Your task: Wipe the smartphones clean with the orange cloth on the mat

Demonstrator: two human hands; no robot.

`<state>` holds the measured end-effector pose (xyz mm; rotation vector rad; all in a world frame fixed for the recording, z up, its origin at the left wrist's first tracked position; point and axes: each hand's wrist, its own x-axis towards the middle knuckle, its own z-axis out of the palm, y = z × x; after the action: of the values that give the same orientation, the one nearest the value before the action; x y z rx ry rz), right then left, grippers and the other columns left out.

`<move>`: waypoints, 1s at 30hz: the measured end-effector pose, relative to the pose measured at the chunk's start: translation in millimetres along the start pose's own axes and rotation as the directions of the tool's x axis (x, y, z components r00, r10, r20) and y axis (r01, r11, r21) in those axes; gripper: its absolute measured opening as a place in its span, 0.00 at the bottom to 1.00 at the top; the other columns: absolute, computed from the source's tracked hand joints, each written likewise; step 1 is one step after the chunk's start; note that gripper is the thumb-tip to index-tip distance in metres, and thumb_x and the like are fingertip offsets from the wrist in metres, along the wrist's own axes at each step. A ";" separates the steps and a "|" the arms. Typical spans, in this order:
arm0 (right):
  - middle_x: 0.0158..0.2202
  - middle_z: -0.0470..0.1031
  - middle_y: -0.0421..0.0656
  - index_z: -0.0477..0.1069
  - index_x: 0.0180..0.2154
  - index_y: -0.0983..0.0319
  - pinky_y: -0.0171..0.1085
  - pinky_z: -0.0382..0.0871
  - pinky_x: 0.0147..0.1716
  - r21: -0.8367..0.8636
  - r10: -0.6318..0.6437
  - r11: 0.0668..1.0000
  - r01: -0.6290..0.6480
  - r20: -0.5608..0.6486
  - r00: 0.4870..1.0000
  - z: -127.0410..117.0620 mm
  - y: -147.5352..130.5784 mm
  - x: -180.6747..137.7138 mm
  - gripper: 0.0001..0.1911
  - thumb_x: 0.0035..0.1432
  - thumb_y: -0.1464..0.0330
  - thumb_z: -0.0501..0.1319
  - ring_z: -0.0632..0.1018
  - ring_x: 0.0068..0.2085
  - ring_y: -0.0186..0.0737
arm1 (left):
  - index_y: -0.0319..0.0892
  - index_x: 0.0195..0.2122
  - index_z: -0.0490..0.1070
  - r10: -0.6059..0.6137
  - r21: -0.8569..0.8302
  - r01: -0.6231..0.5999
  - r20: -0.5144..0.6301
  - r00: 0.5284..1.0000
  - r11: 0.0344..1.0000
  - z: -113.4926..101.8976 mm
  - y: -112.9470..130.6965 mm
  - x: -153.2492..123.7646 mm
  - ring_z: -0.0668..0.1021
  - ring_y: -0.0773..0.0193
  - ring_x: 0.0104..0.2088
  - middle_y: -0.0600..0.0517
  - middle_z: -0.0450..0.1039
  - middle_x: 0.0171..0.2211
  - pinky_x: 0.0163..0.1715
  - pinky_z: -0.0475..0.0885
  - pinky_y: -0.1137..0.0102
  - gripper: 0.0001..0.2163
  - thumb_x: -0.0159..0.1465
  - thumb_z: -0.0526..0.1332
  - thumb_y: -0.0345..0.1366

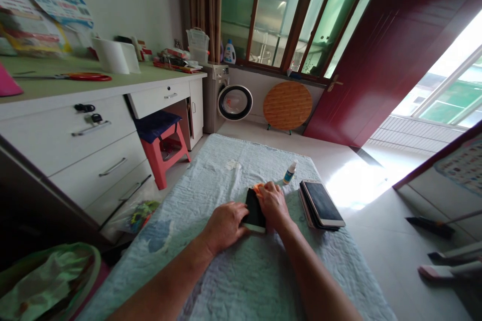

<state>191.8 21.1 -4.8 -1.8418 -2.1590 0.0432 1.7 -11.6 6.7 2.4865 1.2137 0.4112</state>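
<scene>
A dark phone point(254, 209) lies flat on a pale blue quilted cloth point(241, 271) over a table. My left hand point(225, 224) rests on the phone's left edge with curled fingers, steadying it. My right hand point(273, 203) presses an orange cloth point(258, 188) onto the phone's far end, fingers closed on it. A small dropper bottle point(290, 172) with a blue label stands just beyond my right hand. To its right lies a stack of phones point(322, 204), a gold-edged one on top.
A white desk with drawers point(94, 135) runs along the left, with a red stool point(161, 143) under it. Far off stand a washing machine point(226, 100) and a folded round table point(287, 105). A dark red door point(376, 60) stands open at right.
</scene>
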 end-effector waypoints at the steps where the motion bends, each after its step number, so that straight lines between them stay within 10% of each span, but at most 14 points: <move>1: 0.43 0.69 0.46 0.74 0.43 0.59 0.37 0.58 0.43 0.010 -0.014 1.000 0.014 0.001 1.000 0.7 -1.2 0.2 0.10 0.64 0.68 0.55 0.66 0.42 0.42 | 0.45 0.42 0.74 -0.002 -0.003 0.002 0.001 1.000 1.000 -0.3 0.3 0.1 0.75 0.54 0.49 0.49 0.75 0.48 0.52 0.68 0.64 0.12 0.58 0.65 0.39; 15: 0.34 0.71 0.41 0.79 0.36 0.58 0.33 0.59 0.39 0.260 -0.280 0.931 0.256 0.060 0.958 -14.7 -12.7 -20.1 0.14 0.65 0.71 0.53 0.69 0.37 0.36 | 0.48 0.47 0.72 -0.010 -0.047 0.011 0.021 1.000 0.999 -7.7 3.9 -0.5 0.76 0.55 0.47 0.51 0.76 0.46 0.47 0.69 0.67 0.15 0.60 0.63 0.44; 30: 0.36 0.70 0.45 0.77 0.37 0.61 0.34 0.60 0.40 0.094 0.030 0.995 -0.024 -0.062 0.998 -2.3 14.7 -4.7 0.13 0.63 0.73 0.53 0.69 0.39 0.39 | 0.45 0.38 0.74 0.002 -0.055 -0.003 -0.016 1.000 0.998 -1.8 -0.1 0.1 0.77 0.56 0.45 0.50 0.77 0.43 0.48 0.69 0.67 0.09 0.56 0.66 0.38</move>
<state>207.1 18.7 -6.8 -1.7960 -2.0534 0.0889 0.9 -11.1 8.3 2.4430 1.1898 0.4600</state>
